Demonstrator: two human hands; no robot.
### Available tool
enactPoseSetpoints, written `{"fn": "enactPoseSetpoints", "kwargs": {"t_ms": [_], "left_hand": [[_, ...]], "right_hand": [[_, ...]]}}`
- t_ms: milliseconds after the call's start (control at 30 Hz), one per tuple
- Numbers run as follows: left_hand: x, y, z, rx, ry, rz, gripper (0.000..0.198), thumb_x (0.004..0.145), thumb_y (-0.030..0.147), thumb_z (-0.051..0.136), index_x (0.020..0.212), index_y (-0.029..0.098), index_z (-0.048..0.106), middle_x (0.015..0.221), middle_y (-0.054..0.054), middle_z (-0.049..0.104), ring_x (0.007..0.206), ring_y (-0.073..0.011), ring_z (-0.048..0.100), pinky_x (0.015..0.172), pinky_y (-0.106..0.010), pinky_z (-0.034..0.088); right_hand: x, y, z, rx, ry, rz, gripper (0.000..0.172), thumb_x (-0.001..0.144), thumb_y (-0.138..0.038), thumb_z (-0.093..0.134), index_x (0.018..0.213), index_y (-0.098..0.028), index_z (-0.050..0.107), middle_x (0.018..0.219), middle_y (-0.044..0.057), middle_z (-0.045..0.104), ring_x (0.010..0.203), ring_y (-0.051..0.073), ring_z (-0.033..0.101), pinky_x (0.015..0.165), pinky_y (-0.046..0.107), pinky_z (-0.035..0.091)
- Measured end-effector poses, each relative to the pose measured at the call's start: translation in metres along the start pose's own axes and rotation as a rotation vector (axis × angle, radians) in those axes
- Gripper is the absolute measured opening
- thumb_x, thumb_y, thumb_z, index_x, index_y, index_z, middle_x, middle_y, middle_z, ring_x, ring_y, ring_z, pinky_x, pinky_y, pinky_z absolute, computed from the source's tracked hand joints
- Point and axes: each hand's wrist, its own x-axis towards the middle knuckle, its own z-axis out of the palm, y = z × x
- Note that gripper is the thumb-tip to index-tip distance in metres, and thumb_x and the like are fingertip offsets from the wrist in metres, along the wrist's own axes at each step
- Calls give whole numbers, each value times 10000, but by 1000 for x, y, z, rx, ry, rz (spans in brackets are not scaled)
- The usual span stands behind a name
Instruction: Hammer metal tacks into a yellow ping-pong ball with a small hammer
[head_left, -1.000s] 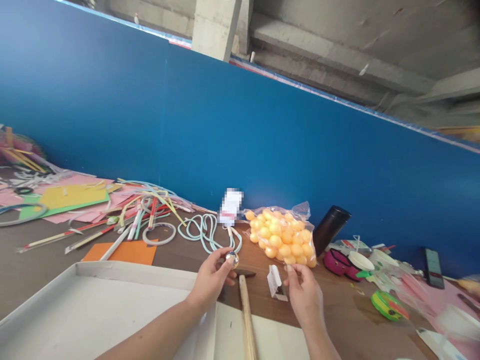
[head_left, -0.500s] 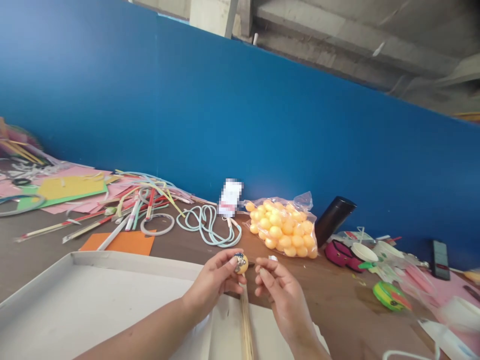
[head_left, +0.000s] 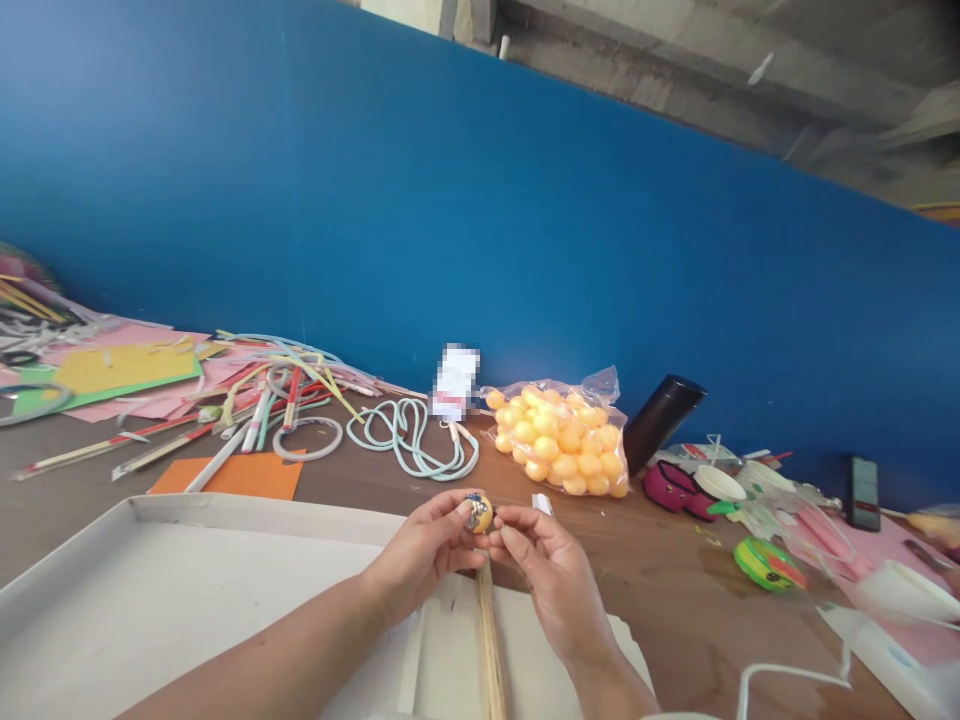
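Note:
My left hand (head_left: 427, 545) is closed round a small orange-yellow ball (head_left: 482, 514), with silver and dark blue shiny bits on its left side. My right hand (head_left: 544, 560) has its thumb and forefinger pinched together at the ball's right side. Whatever those fingertips hold, if anything, is too small to make out. Below both hands, a bundle of thin wooden sticks (head_left: 490, 640) lies on the pale cardboard of an open box (head_left: 247, 590).
Behind the hands sits a clear bag of orange balls (head_left: 559, 440), beside a black bottle (head_left: 664, 425). A looped light-blue cord (head_left: 409, 440) lies left of it. Coloured paper (head_left: 135, 370) and straws crowd the left. On the right are a tape measure (head_left: 769, 565) and a phone (head_left: 864, 493).
My right hand has moved left, and its fingertips now meet the ball, where a gap showed before. The ball stays in my left hand. The view has shifted slightly.

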Motion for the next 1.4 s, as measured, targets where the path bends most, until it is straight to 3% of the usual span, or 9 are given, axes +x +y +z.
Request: {"fn": "enactPoseSetpoints", "kwargs": {"t_ms": [467, 667, 867, 1400], "left_hand": [[3, -3, -5, 10, 52, 7, 313, 794, 298, 595, 1075, 166, 551, 923, -79, 614, 785, -145, 640, 648, -222, 538], [1, -3, -2, 45, -13, 27, 309, 810, 294, 574, 1088, 165, 538, 923, -69, 599, 757, -139, 624, 641, -242, 527], [0, -3, 1, 148, -42, 49, 346, 806, 309, 575, 1121, 176, 524, 943, -73, 590, 786, -160, 605, 667, -291, 505], [-2, -2, 0, 284, -85, 67, 377, 803, 317, 572, 1158, 200, 524, 1063, -98, 574, 855, -193, 587, 742, -355, 478]], "right_hand": [[2, 1, -6, 134, 63, 68, 94, 759, -243, 681, 821, -192, 633, 755, -26, 654, 730, 104, 622, 698, 226, 530], [1, -1, -3, 134, 35, 45, 88, 783, -234, 658, 853, -187, 632, 795, -11, 655, 747, 108, 611, 762, 261, 506], [1, -1, -5, 82, 35, 17, 104, 755, -201, 687, 850, -172, 659, 814, -10, 640, 681, 83, 573, 677, 205, 472], [0, -3, -6, 173, -7, 42, 101, 781, -225, 659, 865, -188, 618, 743, -18, 623, 700, 91, 575, 654, 215, 491]]}}
